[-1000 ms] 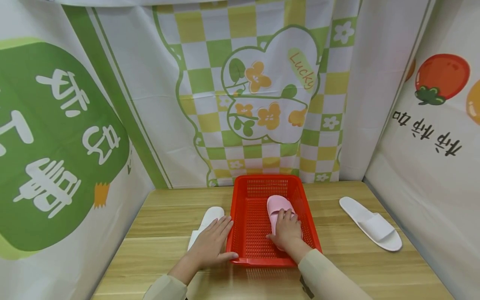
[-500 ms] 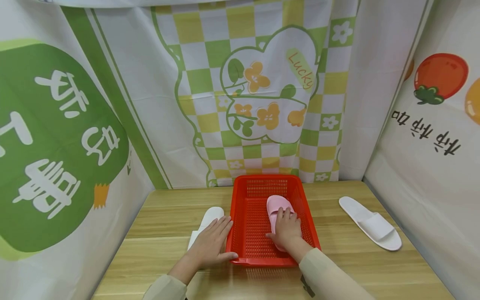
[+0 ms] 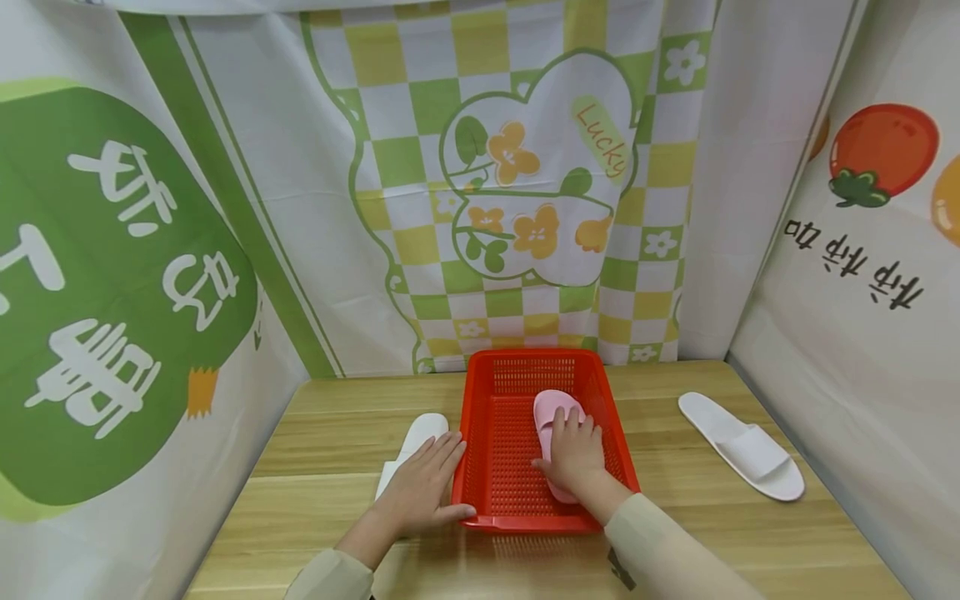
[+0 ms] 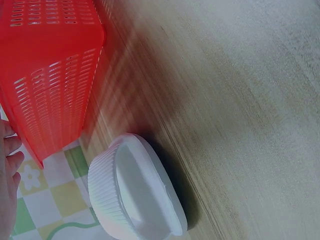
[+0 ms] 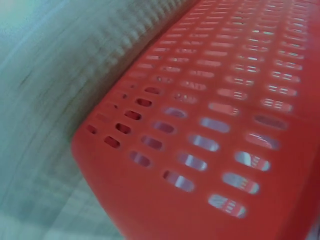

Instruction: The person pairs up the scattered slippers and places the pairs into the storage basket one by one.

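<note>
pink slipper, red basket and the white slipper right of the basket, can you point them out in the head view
Pink slipper (image 3: pixel 555 403): head view, on its strap.
Red basket (image 3: pixel 528 524): head view, on its near rim.
White slipper (image 3: pixel 754 454): head view, on its strap.

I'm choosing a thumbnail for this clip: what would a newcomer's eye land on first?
Probably the bright red basket in the middle of the table, with a pink slipper lying in its right half. Next come the left white slipper close beside the basket and the right white slipper farther off. Behind hangs a green-and-yellow checked cloth reading "Lucky".
</note>
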Motion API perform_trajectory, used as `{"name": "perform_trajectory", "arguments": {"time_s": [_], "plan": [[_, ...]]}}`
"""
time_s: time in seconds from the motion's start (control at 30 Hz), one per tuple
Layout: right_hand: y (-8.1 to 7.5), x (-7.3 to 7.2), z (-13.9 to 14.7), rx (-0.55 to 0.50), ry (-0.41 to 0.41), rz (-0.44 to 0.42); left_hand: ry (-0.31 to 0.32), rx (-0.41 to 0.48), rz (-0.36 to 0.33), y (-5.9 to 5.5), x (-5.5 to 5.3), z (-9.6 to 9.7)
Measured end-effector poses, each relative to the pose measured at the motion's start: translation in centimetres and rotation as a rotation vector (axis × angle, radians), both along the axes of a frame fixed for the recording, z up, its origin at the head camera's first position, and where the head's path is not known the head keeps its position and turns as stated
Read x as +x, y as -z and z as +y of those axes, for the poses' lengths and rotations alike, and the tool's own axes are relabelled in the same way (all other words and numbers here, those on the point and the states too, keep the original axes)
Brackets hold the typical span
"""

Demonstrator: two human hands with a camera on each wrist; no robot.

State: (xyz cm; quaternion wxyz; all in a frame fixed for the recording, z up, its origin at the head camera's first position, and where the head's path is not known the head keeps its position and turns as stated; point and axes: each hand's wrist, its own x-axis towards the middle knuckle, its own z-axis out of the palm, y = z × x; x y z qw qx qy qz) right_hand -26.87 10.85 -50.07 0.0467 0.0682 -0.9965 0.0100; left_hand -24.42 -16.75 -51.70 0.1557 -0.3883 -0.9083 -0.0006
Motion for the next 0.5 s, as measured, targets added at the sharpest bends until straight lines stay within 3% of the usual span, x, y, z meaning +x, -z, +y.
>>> {"name": "perform_trajectory", "arguments": {"time_s": [0.5], "plan": [[-2.7,0.9,0.8,0.004,-0.05,0.037,-0.003,-0.009,-0.012,-0.1,0.0,0.1]]}}
